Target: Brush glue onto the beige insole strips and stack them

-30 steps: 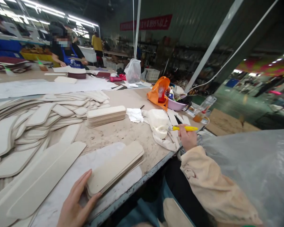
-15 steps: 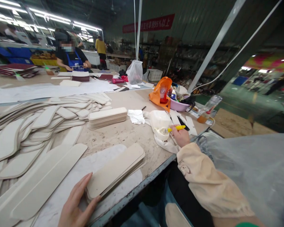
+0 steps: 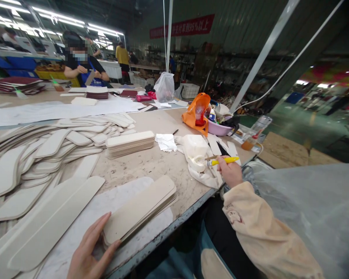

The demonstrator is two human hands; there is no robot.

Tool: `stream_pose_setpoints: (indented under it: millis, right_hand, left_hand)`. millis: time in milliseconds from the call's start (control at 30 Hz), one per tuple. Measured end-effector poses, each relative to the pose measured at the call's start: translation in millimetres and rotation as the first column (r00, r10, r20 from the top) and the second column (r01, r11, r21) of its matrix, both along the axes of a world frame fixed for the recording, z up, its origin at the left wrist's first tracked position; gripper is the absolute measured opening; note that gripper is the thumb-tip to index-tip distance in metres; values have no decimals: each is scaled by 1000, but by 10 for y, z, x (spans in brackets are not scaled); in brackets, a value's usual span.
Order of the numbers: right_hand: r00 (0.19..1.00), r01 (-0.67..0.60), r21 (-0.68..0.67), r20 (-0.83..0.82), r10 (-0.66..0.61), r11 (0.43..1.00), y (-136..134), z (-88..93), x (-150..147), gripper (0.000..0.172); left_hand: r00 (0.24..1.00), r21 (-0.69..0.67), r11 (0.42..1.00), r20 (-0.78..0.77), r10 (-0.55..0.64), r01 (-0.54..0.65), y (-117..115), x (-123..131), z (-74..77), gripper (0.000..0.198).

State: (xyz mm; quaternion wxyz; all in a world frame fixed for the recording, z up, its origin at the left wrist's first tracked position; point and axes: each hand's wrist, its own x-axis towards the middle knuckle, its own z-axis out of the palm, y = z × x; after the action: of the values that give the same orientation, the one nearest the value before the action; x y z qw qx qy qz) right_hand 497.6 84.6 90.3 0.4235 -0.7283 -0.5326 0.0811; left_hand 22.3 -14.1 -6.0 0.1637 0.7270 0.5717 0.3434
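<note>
In the head view, my right hand (image 3: 231, 172) is closed around a brush (image 3: 225, 161) with a yellow handle. The brush's bristle end is at the mouth of a white, glue-smeared container (image 3: 197, 162) lying on its side on the table. My left hand (image 3: 90, 248) lies with thumb and fingers spread about the near end of a stack of long, round-cornered beige panels (image 3: 142, 205), touching its edges. This stack rests slightly fanned on a pale sheet (image 3: 163, 221).
Many loose beige panels (image 3: 52, 143) cover the left side. A neat panel stack (image 3: 130, 143), crumpled white paper (image 3: 166, 142), an orange bag (image 3: 196, 116) and a purple basin (image 3: 219, 128) stand farther back. A co-worker (image 3: 84, 66) sits across the table holding a piece.
My right hand has shifted a little right with the brush, whose bristle end has drawn back toward the container's rim. My left hand stays at the stack. The co-worker's hands have risen.
</note>
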Motion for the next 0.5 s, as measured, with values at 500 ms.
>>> stream_pose_setpoints:
  millis: [500]
  right_hand:
    - [712,243,97,-694,-110,965,379,-204,-197,43]
  left_hand:
    - [1000,42,999,24,-5,4,-3,6,-10,68]
